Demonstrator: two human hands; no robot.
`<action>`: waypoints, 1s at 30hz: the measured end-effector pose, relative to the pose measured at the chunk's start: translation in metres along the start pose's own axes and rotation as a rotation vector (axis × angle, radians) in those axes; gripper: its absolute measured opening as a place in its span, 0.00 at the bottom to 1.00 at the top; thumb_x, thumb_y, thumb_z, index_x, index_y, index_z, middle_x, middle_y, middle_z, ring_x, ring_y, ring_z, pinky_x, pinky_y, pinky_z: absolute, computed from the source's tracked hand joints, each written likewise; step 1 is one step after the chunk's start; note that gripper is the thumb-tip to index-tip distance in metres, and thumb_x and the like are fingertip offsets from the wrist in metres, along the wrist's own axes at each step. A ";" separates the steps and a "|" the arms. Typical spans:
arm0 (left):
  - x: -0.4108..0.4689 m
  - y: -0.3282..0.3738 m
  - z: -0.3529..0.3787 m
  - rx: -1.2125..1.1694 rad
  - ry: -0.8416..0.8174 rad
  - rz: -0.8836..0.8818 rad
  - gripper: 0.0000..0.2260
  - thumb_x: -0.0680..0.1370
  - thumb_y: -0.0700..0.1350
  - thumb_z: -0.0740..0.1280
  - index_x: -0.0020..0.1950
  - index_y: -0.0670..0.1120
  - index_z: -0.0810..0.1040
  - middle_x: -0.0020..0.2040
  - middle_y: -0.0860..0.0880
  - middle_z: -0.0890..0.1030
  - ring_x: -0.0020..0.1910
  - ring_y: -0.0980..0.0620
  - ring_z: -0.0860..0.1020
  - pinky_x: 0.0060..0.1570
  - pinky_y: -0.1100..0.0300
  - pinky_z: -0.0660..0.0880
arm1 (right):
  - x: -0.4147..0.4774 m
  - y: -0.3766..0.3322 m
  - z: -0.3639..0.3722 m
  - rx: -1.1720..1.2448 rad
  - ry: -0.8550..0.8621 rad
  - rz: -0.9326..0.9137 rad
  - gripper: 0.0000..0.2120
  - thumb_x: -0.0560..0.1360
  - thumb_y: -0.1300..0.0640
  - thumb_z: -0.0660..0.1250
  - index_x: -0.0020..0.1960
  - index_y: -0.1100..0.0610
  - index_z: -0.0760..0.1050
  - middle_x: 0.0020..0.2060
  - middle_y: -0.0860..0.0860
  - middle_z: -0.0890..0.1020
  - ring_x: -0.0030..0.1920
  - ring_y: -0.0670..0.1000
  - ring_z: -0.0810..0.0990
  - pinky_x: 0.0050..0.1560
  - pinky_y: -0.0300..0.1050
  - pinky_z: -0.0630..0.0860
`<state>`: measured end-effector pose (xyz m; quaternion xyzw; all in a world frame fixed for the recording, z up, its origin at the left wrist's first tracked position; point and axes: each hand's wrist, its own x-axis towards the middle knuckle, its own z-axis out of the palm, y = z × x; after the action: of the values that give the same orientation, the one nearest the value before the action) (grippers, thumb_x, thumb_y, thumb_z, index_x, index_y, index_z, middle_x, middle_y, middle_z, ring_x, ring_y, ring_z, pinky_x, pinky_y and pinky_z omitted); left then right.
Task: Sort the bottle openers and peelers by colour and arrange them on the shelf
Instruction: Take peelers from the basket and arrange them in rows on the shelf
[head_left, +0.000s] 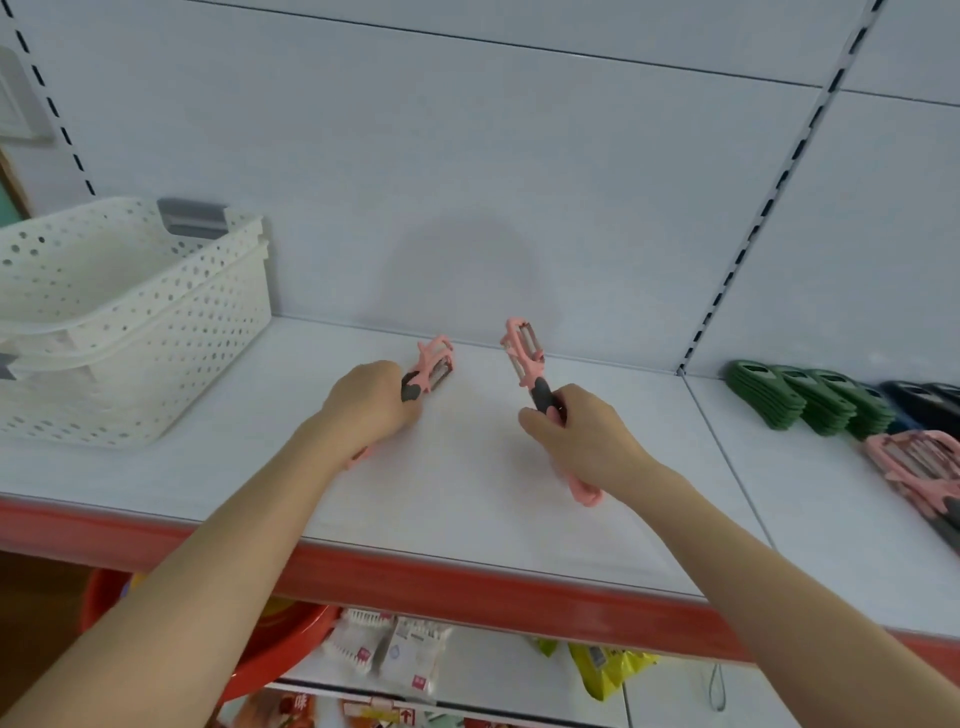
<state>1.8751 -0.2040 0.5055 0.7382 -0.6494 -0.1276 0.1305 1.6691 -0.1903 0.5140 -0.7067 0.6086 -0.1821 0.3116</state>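
A white shelf (467, 499) with a red front edge is filling most of the view. At its far left a white basket (130, 322) with many small holes is standing; its left part is being cut off by the picture edge and its inside is not showing.

Two bare arms are reaching in from the near side. The left hand (366, 400) is lying low over the middle of the shelf, its fingers curling around the dark grip of a pink peeler (434, 364). The blade end is pointing far and right, and the pink tail is peeking out under the wrist. Whether this peeler is touching the shelf, I cannot tell.

Just to the right, the right hand (582, 436) is gripping a second pink peeler (522, 348), its fingers wrapping the dark grip. The blade end is tilting up towards the back wall.

At the far right, on the next shelf section, green bottle openers (810, 400) are standing in a close row. Beside them, dark bottle openers (930, 400) are partly cut off. Nearer, a pile of pink peelers (919, 462) is also running out of the picture.

Under the shelf, a red basin (291, 639) and some packets (384, 649) are showing, mostly hidden and blurred.
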 end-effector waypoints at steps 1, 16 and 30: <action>-0.001 0.002 0.000 -0.070 -0.018 -0.010 0.15 0.78 0.45 0.60 0.33 0.43 0.63 0.31 0.47 0.69 0.31 0.47 0.69 0.28 0.57 0.60 | -0.001 -0.001 0.001 0.014 0.002 -0.021 0.10 0.75 0.53 0.57 0.38 0.57 0.60 0.22 0.57 0.70 0.20 0.53 0.69 0.25 0.39 0.67; -0.053 0.071 0.024 -0.999 0.171 0.293 0.08 0.79 0.41 0.60 0.41 0.51 0.68 0.34 0.54 0.70 0.32 0.62 0.71 0.33 0.71 0.68 | -0.016 -0.007 0.006 0.640 0.215 -0.192 0.05 0.79 0.58 0.60 0.44 0.57 0.68 0.34 0.57 0.74 0.25 0.46 0.72 0.22 0.35 0.67; -0.057 0.088 0.037 -1.222 0.077 0.316 0.11 0.75 0.38 0.68 0.47 0.55 0.79 0.37 0.57 0.82 0.37 0.56 0.81 0.40 0.60 0.78 | -0.029 0.012 -0.007 0.725 0.256 -0.153 0.03 0.77 0.63 0.62 0.49 0.58 0.74 0.37 0.52 0.79 0.37 0.48 0.80 0.39 0.42 0.78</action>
<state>1.7732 -0.1595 0.5039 0.4295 -0.5552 -0.4280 0.5693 1.6502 -0.1642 0.5154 -0.5657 0.4842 -0.4946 0.4482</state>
